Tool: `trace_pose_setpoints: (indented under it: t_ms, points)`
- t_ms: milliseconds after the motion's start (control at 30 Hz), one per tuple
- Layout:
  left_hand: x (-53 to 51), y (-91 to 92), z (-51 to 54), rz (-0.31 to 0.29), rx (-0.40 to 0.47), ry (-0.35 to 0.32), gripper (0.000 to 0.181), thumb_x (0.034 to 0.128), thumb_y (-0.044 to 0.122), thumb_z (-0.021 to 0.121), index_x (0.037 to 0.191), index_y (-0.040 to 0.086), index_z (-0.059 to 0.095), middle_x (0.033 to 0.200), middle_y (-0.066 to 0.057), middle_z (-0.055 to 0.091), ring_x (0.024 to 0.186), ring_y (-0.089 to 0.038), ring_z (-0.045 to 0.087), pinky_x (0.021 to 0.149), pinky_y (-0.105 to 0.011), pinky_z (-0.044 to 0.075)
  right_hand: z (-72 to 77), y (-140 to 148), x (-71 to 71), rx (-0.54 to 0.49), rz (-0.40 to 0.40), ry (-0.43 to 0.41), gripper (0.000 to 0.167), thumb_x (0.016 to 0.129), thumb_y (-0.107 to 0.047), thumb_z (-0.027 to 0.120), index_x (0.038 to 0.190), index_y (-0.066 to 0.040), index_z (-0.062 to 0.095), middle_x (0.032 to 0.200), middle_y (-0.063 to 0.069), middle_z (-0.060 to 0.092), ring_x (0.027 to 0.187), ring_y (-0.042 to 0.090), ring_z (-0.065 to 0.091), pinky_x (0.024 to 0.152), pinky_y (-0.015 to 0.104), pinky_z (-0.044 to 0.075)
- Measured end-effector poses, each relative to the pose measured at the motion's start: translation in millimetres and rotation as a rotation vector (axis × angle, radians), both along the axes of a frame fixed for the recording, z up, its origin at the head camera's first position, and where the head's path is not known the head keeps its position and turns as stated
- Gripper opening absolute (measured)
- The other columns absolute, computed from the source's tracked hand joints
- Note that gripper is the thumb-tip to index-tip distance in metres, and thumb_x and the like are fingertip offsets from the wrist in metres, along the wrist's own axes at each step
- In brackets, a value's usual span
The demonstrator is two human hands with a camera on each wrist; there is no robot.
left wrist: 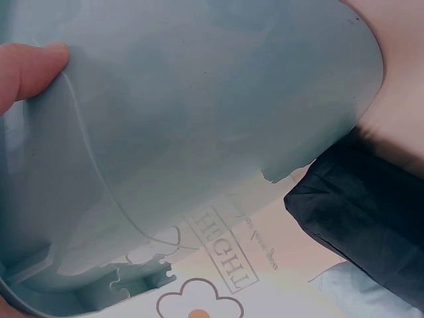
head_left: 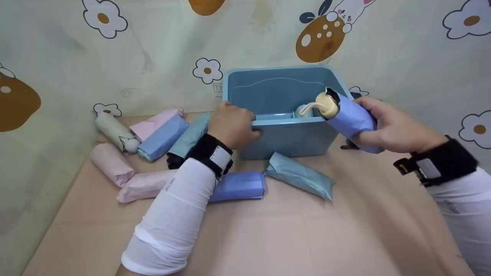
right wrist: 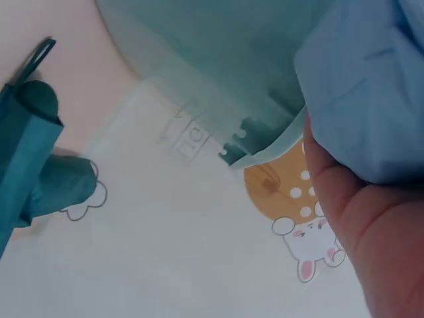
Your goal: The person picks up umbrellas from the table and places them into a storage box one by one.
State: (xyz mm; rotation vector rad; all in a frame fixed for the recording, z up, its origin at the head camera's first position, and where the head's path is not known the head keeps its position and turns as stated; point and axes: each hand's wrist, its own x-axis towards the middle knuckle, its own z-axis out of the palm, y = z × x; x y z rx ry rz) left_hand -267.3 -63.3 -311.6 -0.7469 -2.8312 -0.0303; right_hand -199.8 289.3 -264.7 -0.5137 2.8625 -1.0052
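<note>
My left hand [head_left: 234, 124] grips the near-left rim of a blue plastic bin [head_left: 285, 140]; its thumb also shows on the bin in the left wrist view. My right hand [head_left: 399, 126] holds a folded umbrella [head_left: 355, 119] in a periwinkle sleeve, tilted over the bin's near-right corner. The umbrella's cream handle end with a wrist strap points left, towards the bin's inside. In the right wrist view the sleeve fills the upper right corner, with part of the hand below it. Inside the bin, a pale blue rounded end [head_left: 303, 111] shows just behind the front wall.
Several sleeved rolls lie left of the bin, including a pink one [head_left: 112, 164] and a blue one [head_left: 163, 137]. A periwinkle roll [head_left: 241, 186] and a teal one [head_left: 301, 176] lie in front. Teal folded umbrellas [right wrist: 26, 152] lie beyond the bin's right side. A patterned cloth hangs behind.
</note>
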Motion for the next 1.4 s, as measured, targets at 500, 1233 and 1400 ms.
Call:
trace_pose_setpoints:
  t_ms: [500, 1233, 1400]
  points:
    - [0.1, 1.1, -4.3, 0.017, 0.023, -0.027, 0.04, 0.0943, 0.047, 0.07, 0.071, 0.015, 0.068, 0.064, 0.0, 0.066, 0.08, -0.023, 0.072, 0.103, -0.048, 0.045, 0.9, -62.0, -59.9, -0.265, -0.17, -0.003, 0.073, 0.097, -0.028, 0.066, 0.157, -0.005, 0.03, 0.15, 0.019, 0.048, 0.132, 0.038, 0.052, 0.112, 0.066, 0.041]
    - [0.6, 1.6, 0.1, 0.009, -0.018, -0.014, 0.038, 0.0937, 0.05, 0.07, 0.081, 0.014, 0.073, 0.075, -0.002, 0.073, 0.084, -0.025, 0.073, 0.104, -0.048, 0.046, -15.9, -86.1, -84.9, -0.091, -0.315, -0.063, 0.081, 0.102, -0.04, 0.062, 0.161, -0.004, 0.021, 0.156, 0.022, 0.045, 0.135, 0.04, 0.053, 0.116, 0.063, 0.041]
    - [0.3, 0.7, 0.9, 0.014, -0.011, -0.025, 0.037, 0.0938, 0.05, 0.07, 0.081, 0.015, 0.073, 0.073, -0.001, 0.071, 0.084, -0.024, 0.072, 0.104, -0.048, 0.045, -15.4, -88.8, -85.7, -0.041, -0.32, -0.086, 0.082, 0.103, -0.042, 0.062, 0.163, -0.006, 0.02, 0.157, 0.022, 0.044, 0.136, 0.04, 0.052, 0.116, 0.064, 0.041]
